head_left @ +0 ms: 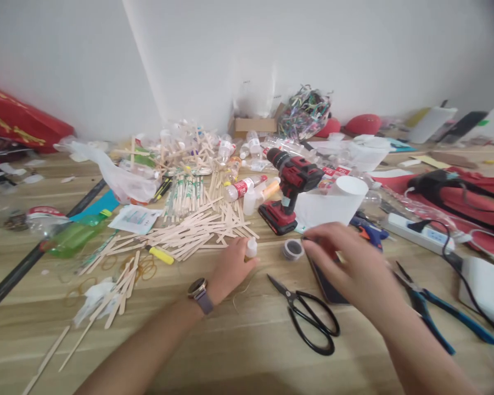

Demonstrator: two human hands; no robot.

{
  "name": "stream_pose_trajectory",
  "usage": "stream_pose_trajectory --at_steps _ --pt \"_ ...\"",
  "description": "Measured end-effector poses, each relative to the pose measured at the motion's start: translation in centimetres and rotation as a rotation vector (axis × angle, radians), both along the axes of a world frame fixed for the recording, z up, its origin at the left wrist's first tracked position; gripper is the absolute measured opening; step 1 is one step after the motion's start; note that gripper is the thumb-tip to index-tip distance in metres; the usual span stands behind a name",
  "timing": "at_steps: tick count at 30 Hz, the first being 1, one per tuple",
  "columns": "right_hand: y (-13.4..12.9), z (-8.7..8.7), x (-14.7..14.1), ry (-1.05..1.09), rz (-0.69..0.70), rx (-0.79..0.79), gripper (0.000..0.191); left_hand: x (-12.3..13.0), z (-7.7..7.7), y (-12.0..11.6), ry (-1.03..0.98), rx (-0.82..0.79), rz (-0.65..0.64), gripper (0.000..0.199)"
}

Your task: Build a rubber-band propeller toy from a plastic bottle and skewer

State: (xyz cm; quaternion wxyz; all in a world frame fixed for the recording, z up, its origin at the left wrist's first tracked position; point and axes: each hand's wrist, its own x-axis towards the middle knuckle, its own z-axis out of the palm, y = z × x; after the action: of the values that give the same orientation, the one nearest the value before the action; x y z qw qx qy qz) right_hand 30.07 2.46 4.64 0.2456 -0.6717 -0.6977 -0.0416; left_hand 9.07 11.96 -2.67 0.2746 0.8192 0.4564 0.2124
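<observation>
L hand (230, 269) grips sm. bottle (251, 249). R hand (349, 263): fingertips just beside tub (293, 249), can't tell if pinching anything. Scissors (291, 297) btwn hands, nearer wearer. Drill (298, 173) beyond hands.

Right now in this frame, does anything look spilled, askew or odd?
Mostly clutter: bare wooden sticks lie jumbled at many angles left of the drill, and a green bottle lies on its side at far left. I see no spill around the small bottle in the left hand.

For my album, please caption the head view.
Left hand grips a small bottle, right hand beside a tub, scissors lying nearby.
</observation>
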Motion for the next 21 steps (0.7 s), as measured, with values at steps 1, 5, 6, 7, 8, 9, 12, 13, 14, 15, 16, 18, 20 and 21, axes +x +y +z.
stream_pose_trajectory --at_steps 1,5,6,7,8,9,12,13,14,15,16,18,20,21 --pt "0.9 -1.1 0.0 -0.052 -0.006 -0.065 0.028 0.5 0.0 0.2 0.0 -0.001 -0.014 0.025" --pt "4.0 -4.9 0.3 -0.204 -0.027 -0.231 0.042 2.6 0.5 0.9 -0.014 0.033 -0.048 0.017" --pt "4.4 -5.4 0.4 -0.214 -0.03 -0.228 0.041 3.1 0.5 1.1 -0.018 0.047 -0.053 0.017" --pt "4.5 -5.6 0.4 -0.218 -0.034 -0.217 0.04 3.7 0.4 1.4 -0.018 0.058 -0.063 0.016" --pt "4.5 -5.7 0.5 -0.225 -0.042 -0.209 0.038 4.1 0.2 1.7 -0.017 0.065 -0.075 0.016" --pt "4.4 -5.6 0.7 -0.23 -0.054 -0.198 0.037 4.5 0.0 2.1 -0.014 0.068 -0.087 0.016" --pt "3.7 -4.9 1.4 -0.213 -0.063 -0.149 0.033 4.9 -0.9 2.8 -0.008 0.064 -0.101 0.025" --pt "3.4 -4.6 1.6 -0.192 -0.054 -0.125 0.03 4.7 -1.1 2.9 -0.01 0.063 -0.098 0.032" --pt "3.1 -4.2 1.8 -0.161 -0.043 -0.092 0.028 4.4 -1.1 2.9 -0.012 0.062 -0.09 0.04" --pt "2.8 -3.7 1.9 -0.124 -0.029 -0.051 0.026 4.0 -1.0 2.7 -0.016 0.064 -0.081 0.049" --pt "2.4 -3.0 1.9 -0.08 -0.014 -0.007 0.026 3.5 -0.6 2.4 -0.021 0.065 -0.067 0.055" --pt "1.4 -1.1 1.4 0.029 0.025 0.09 0.026 2.2 0.9 1.3 -0.034 0.066 -0.043 0.053" --pt "-0.1 1.0 0.3 0.182 0.108 0.136 0.021 0.7 3.0 -0.6 -0.117 0.04 -0.062 0.035" --pt "-1.0 2.0 -0.3 0.254 0.171 0.138 0.022 -0.1 4.1 -1.9 -0.186 0.033 -0.077 0.03"
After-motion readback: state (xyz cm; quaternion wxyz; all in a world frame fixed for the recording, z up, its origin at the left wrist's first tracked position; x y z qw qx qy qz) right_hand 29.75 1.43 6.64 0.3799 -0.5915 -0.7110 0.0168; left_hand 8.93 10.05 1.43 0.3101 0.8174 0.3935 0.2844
